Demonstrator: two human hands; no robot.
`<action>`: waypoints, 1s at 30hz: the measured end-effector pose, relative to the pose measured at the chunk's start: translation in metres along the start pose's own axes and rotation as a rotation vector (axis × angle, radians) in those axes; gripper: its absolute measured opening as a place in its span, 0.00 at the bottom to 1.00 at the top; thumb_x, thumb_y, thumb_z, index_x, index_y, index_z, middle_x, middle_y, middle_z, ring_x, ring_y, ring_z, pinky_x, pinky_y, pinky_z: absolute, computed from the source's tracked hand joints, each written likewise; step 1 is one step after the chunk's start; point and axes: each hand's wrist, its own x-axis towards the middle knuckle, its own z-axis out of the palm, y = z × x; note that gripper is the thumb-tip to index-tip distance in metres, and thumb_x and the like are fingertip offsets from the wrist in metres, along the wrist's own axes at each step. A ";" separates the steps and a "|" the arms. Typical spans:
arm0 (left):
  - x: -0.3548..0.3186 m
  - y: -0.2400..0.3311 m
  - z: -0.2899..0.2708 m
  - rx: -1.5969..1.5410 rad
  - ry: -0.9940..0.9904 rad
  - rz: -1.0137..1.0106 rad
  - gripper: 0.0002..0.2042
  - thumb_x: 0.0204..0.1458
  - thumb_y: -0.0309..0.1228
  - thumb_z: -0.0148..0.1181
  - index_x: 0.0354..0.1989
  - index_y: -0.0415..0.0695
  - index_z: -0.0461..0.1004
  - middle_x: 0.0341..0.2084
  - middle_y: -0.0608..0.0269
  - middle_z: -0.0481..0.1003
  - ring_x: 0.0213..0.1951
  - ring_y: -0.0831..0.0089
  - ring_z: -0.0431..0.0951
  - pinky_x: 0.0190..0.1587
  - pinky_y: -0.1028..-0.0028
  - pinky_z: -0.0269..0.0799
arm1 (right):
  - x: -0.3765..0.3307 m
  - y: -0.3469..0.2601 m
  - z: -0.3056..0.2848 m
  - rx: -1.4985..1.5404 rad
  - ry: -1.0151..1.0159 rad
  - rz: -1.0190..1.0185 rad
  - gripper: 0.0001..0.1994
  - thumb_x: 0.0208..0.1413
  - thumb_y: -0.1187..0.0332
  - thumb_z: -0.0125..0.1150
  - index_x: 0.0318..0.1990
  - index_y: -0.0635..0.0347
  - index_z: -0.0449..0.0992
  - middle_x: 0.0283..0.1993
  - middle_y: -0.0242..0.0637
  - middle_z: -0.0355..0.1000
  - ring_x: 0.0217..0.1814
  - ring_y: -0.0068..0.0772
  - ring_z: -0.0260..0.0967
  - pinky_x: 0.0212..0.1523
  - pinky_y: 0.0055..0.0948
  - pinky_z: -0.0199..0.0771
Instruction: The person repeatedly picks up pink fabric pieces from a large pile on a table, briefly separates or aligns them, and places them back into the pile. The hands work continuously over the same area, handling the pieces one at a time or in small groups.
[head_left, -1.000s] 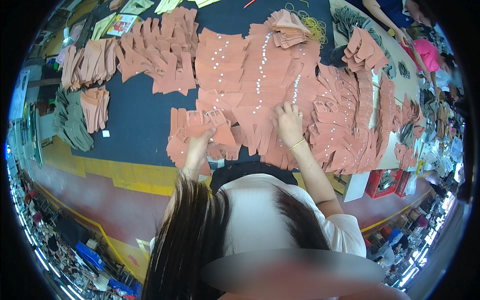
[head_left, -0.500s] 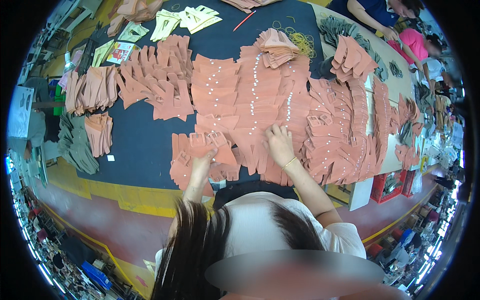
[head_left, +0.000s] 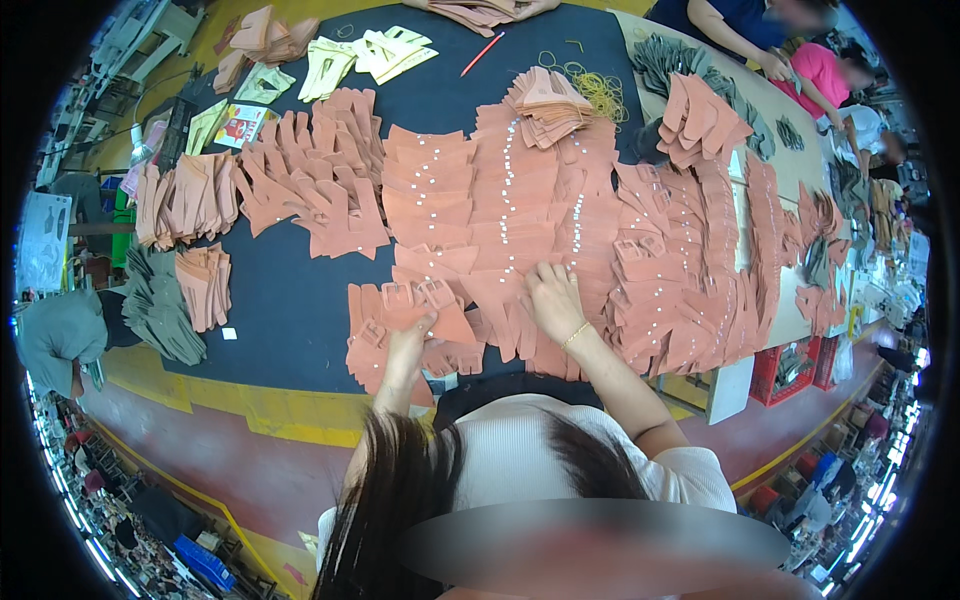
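Head view: your left hand (head_left: 406, 352) pinching salmon panel (head_left: 455, 326), thumb on top; your right hand (head_left: 553, 300) resting on overlapping salmon pieces (head_left: 503, 262), cannot tell its grip.

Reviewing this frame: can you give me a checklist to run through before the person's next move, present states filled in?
1. Left hand holding the salmon piece with square buckle shapes: ok.
2. Right hand on the white-dotted salmon pieces: ok.
3. Right hand gripping a single piece: cannot tell; the grip is hard to make out.
4. White-dotted pieces lying singly: not ok; they overlap in rows.
5. Yellow rubber bands clear of both hands: ok; beside the fanned stack.
6. Red pen or pencil clear of both hands: ok.
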 end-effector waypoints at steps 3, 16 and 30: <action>0.001 0.001 -0.001 0.010 0.012 -0.027 0.11 0.53 0.30 0.58 0.42 0.39 0.73 0.38 0.62 0.76 0.39 0.73 0.76 0.38 0.70 0.75 | 0.006 0.003 -0.001 -0.019 -0.036 0.018 0.13 0.45 0.64 0.62 0.37 0.61 0.74 0.43 0.39 0.66 0.49 0.42 0.63 0.51 0.48 0.61; 0.003 0.000 -0.003 0.044 0.008 -0.021 0.12 0.52 0.30 0.58 0.43 0.38 0.72 0.37 0.61 0.76 0.36 0.73 0.77 0.37 0.73 0.76 | 0.013 0.004 -0.005 -0.004 -0.102 0.045 0.14 0.47 0.62 0.62 0.39 0.60 0.75 0.44 0.41 0.68 0.52 0.45 0.63 0.55 0.47 0.61; 0.004 -0.004 0.001 0.073 -0.006 0.046 0.15 0.52 0.30 0.59 0.48 0.41 0.69 0.38 0.64 0.75 0.37 0.75 0.76 0.35 0.74 0.76 | 0.014 0.005 -0.006 0.035 -0.135 0.019 0.13 0.47 0.62 0.62 0.38 0.57 0.75 0.42 0.41 0.70 0.48 0.44 0.66 0.52 0.46 0.63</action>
